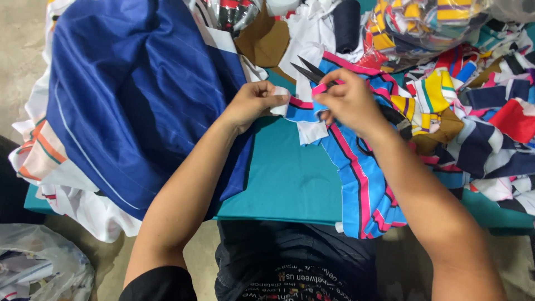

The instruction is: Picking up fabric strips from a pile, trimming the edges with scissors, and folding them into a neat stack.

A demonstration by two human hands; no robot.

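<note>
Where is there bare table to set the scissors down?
The teal table is bare between the navy fabric pile and the blue-pink striped piece, below both hands. Right of the right hand, striped scraps crowd it; the far edge is cluttered too.

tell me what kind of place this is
Probably a small garment or tailoring workshop. A teal cutting table is heaped with striped fabric offcuts, the right hand works black scissors on a blue and pink striped piece, and a large navy cloth lies alongside.

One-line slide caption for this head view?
Over a teal table, the left hand pinches a blue, pink-striped fabric piece while the right hand holds black scissors, blades open.
</note>
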